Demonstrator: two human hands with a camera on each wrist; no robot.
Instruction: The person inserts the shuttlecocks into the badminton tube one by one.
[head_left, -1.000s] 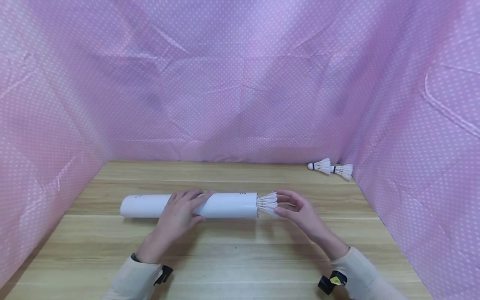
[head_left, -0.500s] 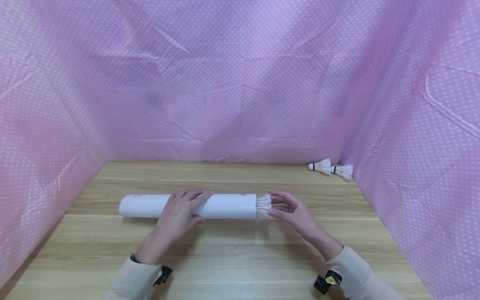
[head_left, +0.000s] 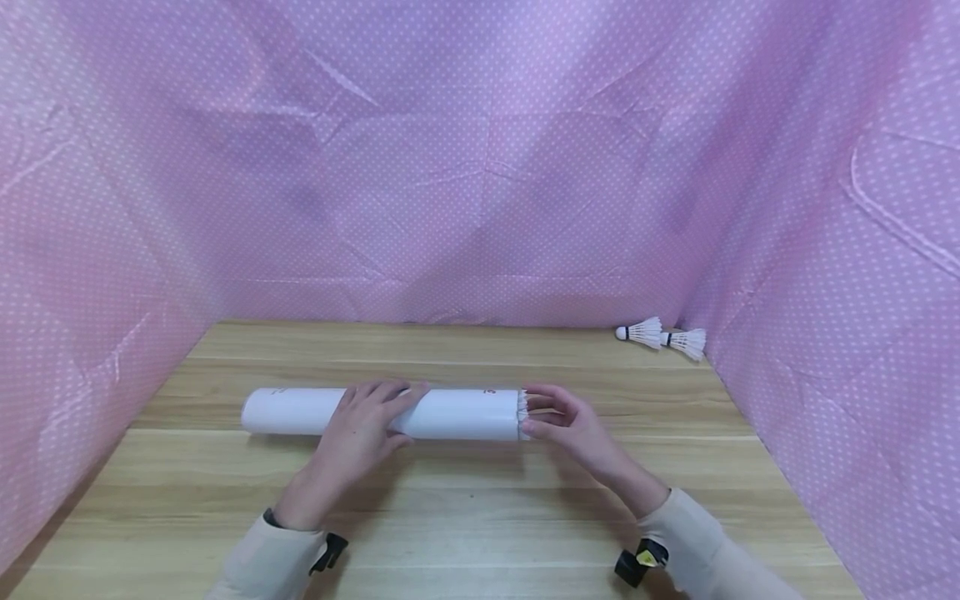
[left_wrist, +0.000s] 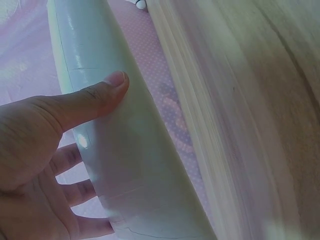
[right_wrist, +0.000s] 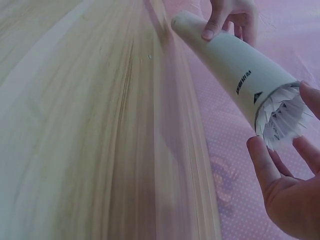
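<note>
A white shuttlecock tube [head_left: 465, 414] lies sideways in front of the person, held around its middle by the left hand [head_left: 363, 425]. In the left wrist view, the thumb [left_wrist: 117, 82] is on one side of the tube and the other fingers reach round behind it. At the tube's right mouth sits a white feather shuttlecock [right_wrist: 280, 117], nearly all inside, with only its feather rim sticking out. Fingertips of the right hand [head_left: 573, 425] hold that rim from several sides. The shuttlecock's cork is hidden in the tube.
Two more shuttlecocks [head_left: 641, 332] lie at the back right corner of the wooden table [head_left: 480, 525]. Pink dotted cloth [head_left: 480, 208] hangs along the back and both sides of the table.
The right hand has moved left, and the shuttlecock has slid into the tube until only its feather rim shows. The left hand has stayed on the tube, which has barely shifted.
</note>
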